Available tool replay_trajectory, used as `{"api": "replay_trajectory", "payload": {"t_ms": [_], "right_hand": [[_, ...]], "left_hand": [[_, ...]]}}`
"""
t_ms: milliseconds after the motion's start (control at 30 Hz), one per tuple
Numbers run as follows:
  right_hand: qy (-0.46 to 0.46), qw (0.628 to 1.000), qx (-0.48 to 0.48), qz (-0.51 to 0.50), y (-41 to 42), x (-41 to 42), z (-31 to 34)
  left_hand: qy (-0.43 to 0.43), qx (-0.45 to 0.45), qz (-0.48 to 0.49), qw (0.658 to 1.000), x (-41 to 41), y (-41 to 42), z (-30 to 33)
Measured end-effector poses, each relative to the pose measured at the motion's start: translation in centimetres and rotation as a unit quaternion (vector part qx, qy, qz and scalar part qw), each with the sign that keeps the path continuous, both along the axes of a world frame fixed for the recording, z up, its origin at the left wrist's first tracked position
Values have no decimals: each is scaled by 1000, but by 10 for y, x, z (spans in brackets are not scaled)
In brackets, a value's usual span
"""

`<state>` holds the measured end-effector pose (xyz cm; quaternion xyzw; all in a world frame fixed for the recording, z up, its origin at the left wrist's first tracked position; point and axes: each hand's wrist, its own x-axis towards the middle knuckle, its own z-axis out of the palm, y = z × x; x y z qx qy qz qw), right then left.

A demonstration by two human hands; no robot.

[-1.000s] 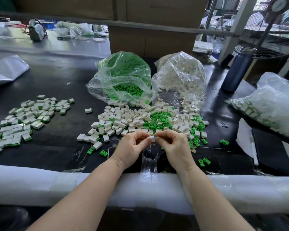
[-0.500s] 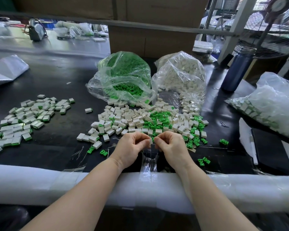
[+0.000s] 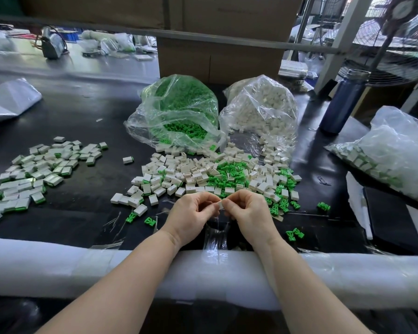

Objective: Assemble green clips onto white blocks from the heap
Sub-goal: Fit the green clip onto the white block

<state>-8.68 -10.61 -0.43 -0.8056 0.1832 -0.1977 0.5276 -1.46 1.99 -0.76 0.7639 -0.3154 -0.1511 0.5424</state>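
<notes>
Both hands have barely shifted: left hand [image 3: 193, 214] and right hand [image 3: 247, 212] pinch one white block [image 3: 219, 205] between curled fingertips, just above the surface [image 3: 82, 213], beside the heap [image 3: 217, 175]

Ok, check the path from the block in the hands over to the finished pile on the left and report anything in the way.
Both the left hand and right hand pinch the white block. Toward the finished pile, only scattered loose blocks lie on the table; lifting clears them.

white block [image 3: 219, 205] pinched between both hands | heap [image 3: 217, 174] of blocks, green clips just behind
</notes>
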Motion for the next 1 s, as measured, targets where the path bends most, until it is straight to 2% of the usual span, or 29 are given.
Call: {"api": "replay_trajectory", "payload": {"t_ms": [133,300,600,767,867,1000], "right_hand": [[-40,998,49,16,0,-3,1],[-50,997,40,47,0,-4,2],[-67,994,59,66,-1,-4,1],[-65,995,41,57,-1,-3,-1],[-44,994,53,89,-1,-2,-2],[-3,991,10,135,0,-1,-1]], "left_hand": [[-3,3,5,1000,1,-2,-1],[-31,21,9,999,3,-1,-3],[-14,2,7,1000,3,-1,-2],[0,-15,4,1000,1,-1,1],[-3,-32,-2,999,0,0,4],[-5,-37,-23,999,0,2,6]]}}
